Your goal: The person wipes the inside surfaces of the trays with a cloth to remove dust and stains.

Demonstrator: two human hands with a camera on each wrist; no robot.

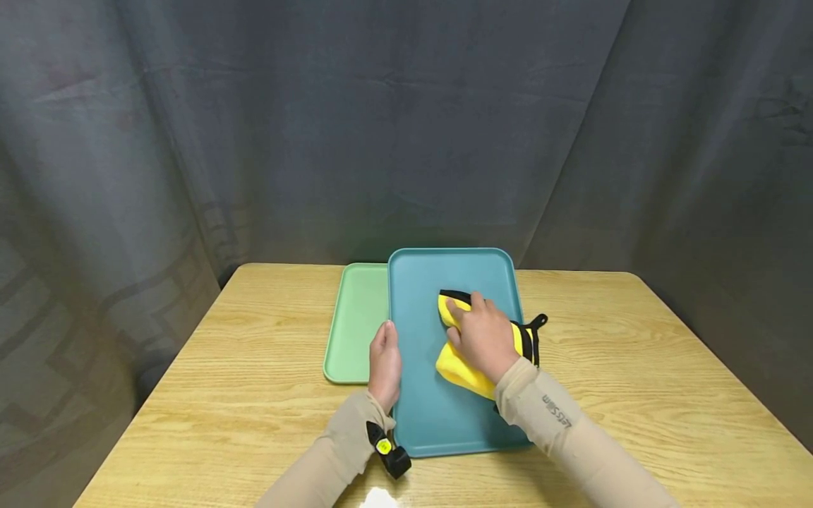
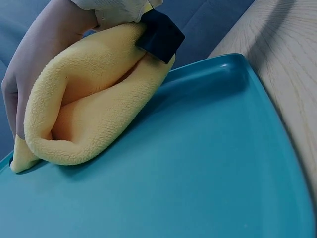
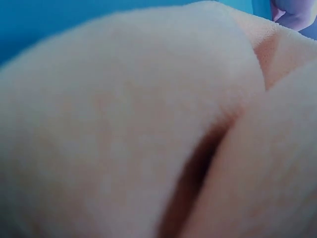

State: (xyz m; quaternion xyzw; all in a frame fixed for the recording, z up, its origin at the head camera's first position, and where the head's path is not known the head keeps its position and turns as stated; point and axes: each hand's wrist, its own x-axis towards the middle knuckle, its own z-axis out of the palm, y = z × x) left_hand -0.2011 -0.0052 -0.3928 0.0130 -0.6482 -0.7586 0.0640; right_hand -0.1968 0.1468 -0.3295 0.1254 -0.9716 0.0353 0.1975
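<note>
A blue tray [image 1: 419, 423] lies partly over the right side of a green tray [image 1: 356, 317]. At its left edge my left hand [image 1: 384, 363] holds the rim, with part of the hand hidden by the tray. My right hand [image 1: 485, 339] grips a bunched yellow cloth [image 1: 460, 370] against the blue tray's surface, right of its middle. The cloth has black edging and a black hanging loop [image 1: 540, 321] that sticks out to the right. In the left wrist view the fluffy cloth [image 2: 94, 109] folds into a thick roll below the right hand. Close up, cloth fills most of the right wrist view.
Both trays are on a light wooden table [image 1: 267, 339]. Behind it and along both sides hang dark grey curtains [image 1: 381, 127]. A small black wrist camera [image 1: 395, 460] sits on the left wrist, close to the blue tray's near corner.
</note>
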